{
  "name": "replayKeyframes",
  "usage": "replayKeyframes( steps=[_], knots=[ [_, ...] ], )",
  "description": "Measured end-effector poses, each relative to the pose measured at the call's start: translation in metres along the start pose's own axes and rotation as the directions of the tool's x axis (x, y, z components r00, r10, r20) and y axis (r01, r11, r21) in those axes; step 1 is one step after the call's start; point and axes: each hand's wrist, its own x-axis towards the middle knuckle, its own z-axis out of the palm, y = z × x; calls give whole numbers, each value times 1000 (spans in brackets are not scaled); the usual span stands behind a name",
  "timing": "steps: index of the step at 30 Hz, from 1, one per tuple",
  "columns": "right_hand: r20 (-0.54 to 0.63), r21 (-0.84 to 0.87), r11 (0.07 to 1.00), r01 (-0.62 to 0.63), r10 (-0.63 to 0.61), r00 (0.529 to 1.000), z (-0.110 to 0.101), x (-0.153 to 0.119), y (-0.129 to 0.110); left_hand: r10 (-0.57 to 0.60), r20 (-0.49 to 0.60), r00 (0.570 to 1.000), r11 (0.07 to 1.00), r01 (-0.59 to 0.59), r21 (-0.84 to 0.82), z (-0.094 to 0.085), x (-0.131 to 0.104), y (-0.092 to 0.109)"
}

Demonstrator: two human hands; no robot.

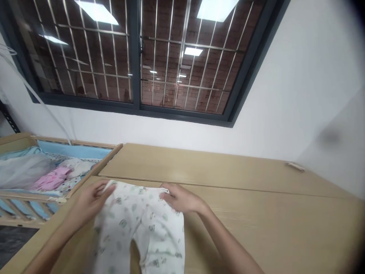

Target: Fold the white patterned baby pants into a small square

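Observation:
A pair of white baby pants (pixel 125 219) with a small green and grey print hangs between my hands over the tan table (pixel 256 224). My left hand (pixel 95 198) pinches the waistband at its left corner. At the right corner, my right hand (pixel 181 198) grips the waistband between thumb and fingers. The two legs spread downward with a gap between them, and their lower ends run out of the bottom of the view. The left leg is slightly blurred.
At the left stands a wooden crib (pixel 94 171) with blue lining, holding a pink garment (pixel 54 178), white cloth (pixel 81 167) and sheer netting (pixel 25 169). A small pale object (pixel 295 166) lies at the table's far right. Behind is a barred window (pixel 137 57) in a white wall.

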Motion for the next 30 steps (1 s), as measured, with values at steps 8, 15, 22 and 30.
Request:
replayKeyframes(
  steps=[8, 15, 22, 30],
  knots=[
    [-305, -261, 935, -240, 156, 939, 29, 39, 122, 29, 272, 962, 981, -79, 175, 129, 36, -39],
    [-451, -305, 904, -299, 139, 881, 56, 55, 156, 23, 204, 979, 948, -86, 305, 176, 43, -61],
    [-491, -503, 798, -332, 53, 870, 67, 67, 186, 119, 203, 972, 909, -189, 371, 194, 46, -83],
    [-519, -515, 796, -317, 5, 855, 52, 90, 202, 172, 218, 961, 864, -254, 435, 198, 57, -94]
  ],
)
